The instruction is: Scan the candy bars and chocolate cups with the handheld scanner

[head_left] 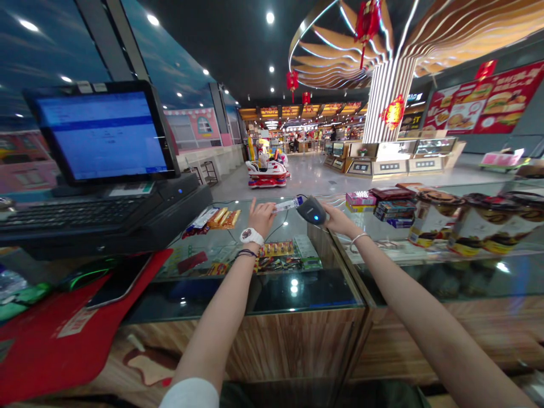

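My left hand [262,217], with a white watch on its wrist, pinches one end of a slim clear-and-purple packet [287,204] above the glass counter [238,249]. What the packet contains is too small to tell. In my right hand [337,220] is a dark handheld barcode scanner [311,210] with a blue light on top. The scanner's head points left, close against the packet's right end; whether they touch I cannot tell. Left of my left hand, several gold-wrapped snack bars [224,218] lie on the glass.
A cash register monitor [102,133] and keyboard [72,209] stand at the left. A phone [121,280] lies on a red mat [76,340]. Small boxes [393,207] and several lidded cups [436,215] stand on the counter at the right.
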The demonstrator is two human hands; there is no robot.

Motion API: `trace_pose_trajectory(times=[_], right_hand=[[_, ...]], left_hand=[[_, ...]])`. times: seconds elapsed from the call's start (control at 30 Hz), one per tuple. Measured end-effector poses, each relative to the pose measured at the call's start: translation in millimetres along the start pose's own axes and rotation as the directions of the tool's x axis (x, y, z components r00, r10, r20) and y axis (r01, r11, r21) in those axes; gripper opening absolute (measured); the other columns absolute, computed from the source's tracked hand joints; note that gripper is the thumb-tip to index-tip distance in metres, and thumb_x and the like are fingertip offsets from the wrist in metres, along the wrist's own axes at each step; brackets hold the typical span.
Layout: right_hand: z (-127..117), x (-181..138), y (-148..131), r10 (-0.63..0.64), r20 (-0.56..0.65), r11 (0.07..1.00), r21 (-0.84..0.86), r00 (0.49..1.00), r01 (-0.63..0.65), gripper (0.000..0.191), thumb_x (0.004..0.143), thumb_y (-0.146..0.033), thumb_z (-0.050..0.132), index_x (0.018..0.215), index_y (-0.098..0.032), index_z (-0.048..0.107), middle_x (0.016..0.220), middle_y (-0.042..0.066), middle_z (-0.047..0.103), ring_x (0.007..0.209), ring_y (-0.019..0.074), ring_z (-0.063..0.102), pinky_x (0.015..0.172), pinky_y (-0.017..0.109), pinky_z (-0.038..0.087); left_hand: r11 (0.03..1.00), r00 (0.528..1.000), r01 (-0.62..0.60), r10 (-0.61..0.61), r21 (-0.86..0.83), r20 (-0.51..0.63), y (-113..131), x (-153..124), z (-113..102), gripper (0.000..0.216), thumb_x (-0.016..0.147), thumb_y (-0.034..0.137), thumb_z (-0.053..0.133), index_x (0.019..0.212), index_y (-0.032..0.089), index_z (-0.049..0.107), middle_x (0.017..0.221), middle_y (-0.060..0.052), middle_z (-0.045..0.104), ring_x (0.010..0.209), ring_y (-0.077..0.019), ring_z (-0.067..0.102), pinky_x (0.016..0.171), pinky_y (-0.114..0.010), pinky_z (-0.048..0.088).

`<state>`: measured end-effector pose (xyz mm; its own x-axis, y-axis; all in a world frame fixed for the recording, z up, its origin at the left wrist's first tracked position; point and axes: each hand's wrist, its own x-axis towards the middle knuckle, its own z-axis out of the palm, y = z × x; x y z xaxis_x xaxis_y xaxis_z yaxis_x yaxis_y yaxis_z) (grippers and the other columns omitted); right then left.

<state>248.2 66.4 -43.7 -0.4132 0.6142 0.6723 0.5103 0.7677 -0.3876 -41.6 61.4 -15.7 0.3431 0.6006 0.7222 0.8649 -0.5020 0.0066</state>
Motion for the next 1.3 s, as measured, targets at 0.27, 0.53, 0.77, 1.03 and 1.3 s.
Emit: trace_pose_trajectory(times=[0.27,0.53,0.77,1.03,1.3], right_hand=[[-10.9,1.4,-12.4,0.057,-0.166,0.998,0.025,0.985,-0.054,0.036,0.080,-0.036,0.065,0.113,-0.020,0.064,0.108,0.008,0.068,0.099,0.0261,0.062,0.087,0.039,0.050],[-17.1,-0.8,-28.2,0.132,0.039,0.970,-0.212,0.991,-0.121,0.046,0.074,-0.028,0.067,0.119,-0.019,0.065,0.111,0.009,0.072,0.102,0.0299,0.065,0.087,0.037,0.049],[-15.7,0.6,-39.0,0.174,0.154,0.937,-0.330,0.973,-0.115,0.041,0.076,-0.026,0.068,0.117,-0.021,0.068,0.109,0.008,0.074,0.099,0.0279,0.068,0.082,0.032,0.049],[-13.3,1.3,-42.5,0.273,0.194,0.895,-0.411,0.942,-0.175,0.040,0.077,-0.029,0.068,0.116,-0.023,0.068,0.099,0.007,0.076,0.091,0.0271,0.070,0.075,0.029,0.048],[-13.5,0.5,-41.5,0.270,0.146,0.886,-0.423,0.952,-0.187,0.051,0.077,-0.031,0.068,0.127,-0.024,0.063,0.099,0.007,0.076,0.090,0.0285,0.070,0.075,0.030,0.048]], left_hand=[[1.000,1.000,0.013,-0.012,-0.011,0.017,-0.6,0.8,1.0,0.013,0.088,0.020,0.056,0.096,0.024,0.065,0.116,-0.003,0.072,0.107,-0.0226,0.064,0.124,-0.055,0.016],[0.999,0.999,0.039,-0.039,-0.019,0.016,-3.7,-0.1,4.0,0.016,0.087,0.017,0.054,0.096,0.025,0.064,0.116,-0.003,0.072,0.106,-0.0242,0.064,0.122,-0.056,0.021],[0.997,0.996,0.082,-0.082,-0.005,0.027,-8.2,-2.8,6.6,0.017,0.085,0.015,0.055,0.096,0.026,0.064,0.108,-0.003,0.073,0.103,-0.0250,0.064,0.120,-0.057,0.022],[0.996,0.996,0.088,-0.089,0.019,0.024,-10.8,-4.5,8.8,0.016,0.086,0.016,0.055,0.097,0.024,0.063,0.105,-0.004,0.073,0.101,-0.0244,0.064,0.120,-0.054,0.025],[0.995,0.995,0.099,-0.099,0.000,0.022,-10.2,-3.9,6.9,0.017,0.085,0.015,0.054,0.094,0.025,0.063,0.106,-0.004,0.073,0.101,-0.0247,0.064,0.119,-0.054,0.025]])
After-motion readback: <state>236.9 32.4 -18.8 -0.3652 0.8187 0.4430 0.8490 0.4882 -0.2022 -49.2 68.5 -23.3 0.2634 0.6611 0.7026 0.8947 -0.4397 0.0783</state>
